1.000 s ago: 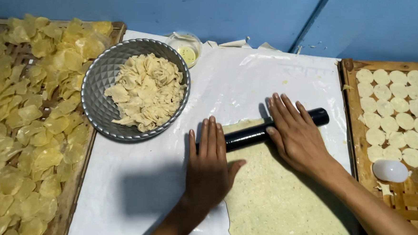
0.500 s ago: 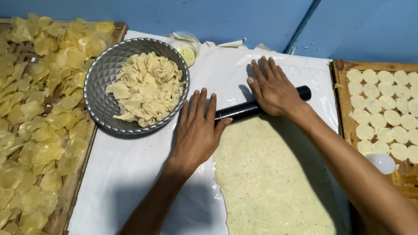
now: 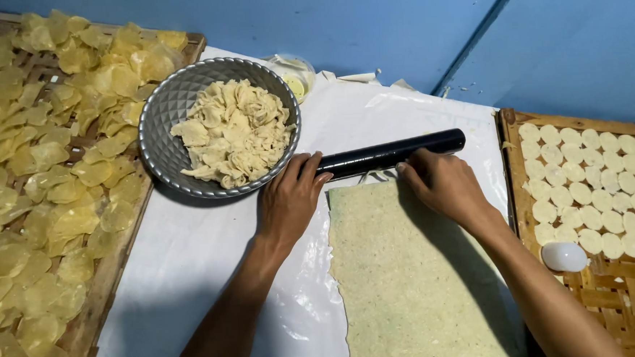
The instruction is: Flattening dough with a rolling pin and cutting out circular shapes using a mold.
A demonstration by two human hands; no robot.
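1. A black rolling pin (image 3: 392, 153) lies across the far end of a long, pale, speckled sheet of dough (image 3: 409, 275) spread on white plastic sheeting (image 3: 192, 265).
2. The left hand (image 3: 288, 200) is at the near-left end of the rolling pin, fingers together and stretched forward, fingertips on the pin; it presses flat and grips nothing.
3. The right hand (image 3: 444, 185) is just this side of the rolling pin, right of its middle, palm down on the dough's far edge, fingertips against the pin, not wrapped round it.
4. Left of the rolling pin, touching the left hand's fingertips, stands a grey metal bowl (image 3: 163, 128) heaped with pale dough scraps (image 3: 235, 132).
5. Beyond that bowl sits a small clear cup (image 3: 294, 75).
6. Far left of the rolling pin, a woven tray (image 3: 106, 284) holds yellow translucent crackers (image 3: 48, 156).
7. Right of the rolling pin, another woven tray (image 3: 628, 300) carries rows of small white discs (image 3: 600, 178) and a white cutter-like piece (image 3: 564, 257).
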